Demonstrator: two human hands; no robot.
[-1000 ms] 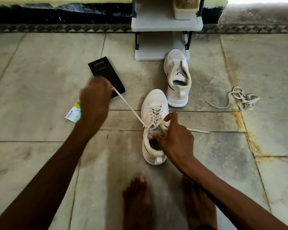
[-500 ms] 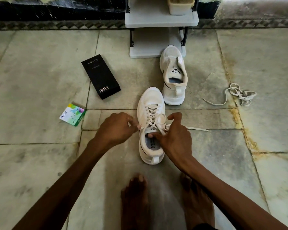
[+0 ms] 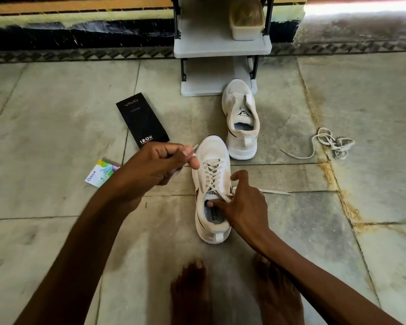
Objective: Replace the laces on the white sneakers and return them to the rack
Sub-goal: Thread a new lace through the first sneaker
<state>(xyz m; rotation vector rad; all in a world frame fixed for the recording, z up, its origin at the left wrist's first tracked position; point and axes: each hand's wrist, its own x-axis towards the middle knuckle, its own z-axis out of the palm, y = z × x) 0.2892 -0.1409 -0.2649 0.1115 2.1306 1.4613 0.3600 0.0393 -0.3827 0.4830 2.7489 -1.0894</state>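
Observation:
A white sneaker (image 3: 211, 151) stands on the floor in front of me, toe pointing away, with a pale lace (image 3: 210, 175) criss-crossed through its eyelets. My left hand (image 3: 155, 167) pinches one lace end beside the sneaker's left side, the tip sticking up past my thumb. My right hand (image 3: 242, 202) holds the sneaker's tongue and top eyelet area, forefinger raised. The other lace end (image 3: 275, 191) trails to the right on the floor. A second white sneaker (image 3: 240, 118), without a lace, stands further off. A loose lace (image 3: 331, 143) lies bundled at the right.
A grey shoe rack (image 3: 220, 49) stands against the far wall with a tub (image 3: 246, 18) on its shelf. A black box (image 3: 142, 119) and a small colourful packet (image 3: 101, 175) lie on the floor at left. My bare feet (image 3: 190, 292) are near the sneaker's heel.
My left hand swung in from far left to the sneaker, then rose a little with the lace end pinched. My right hand stayed on the tongue. The camera tilted slightly.

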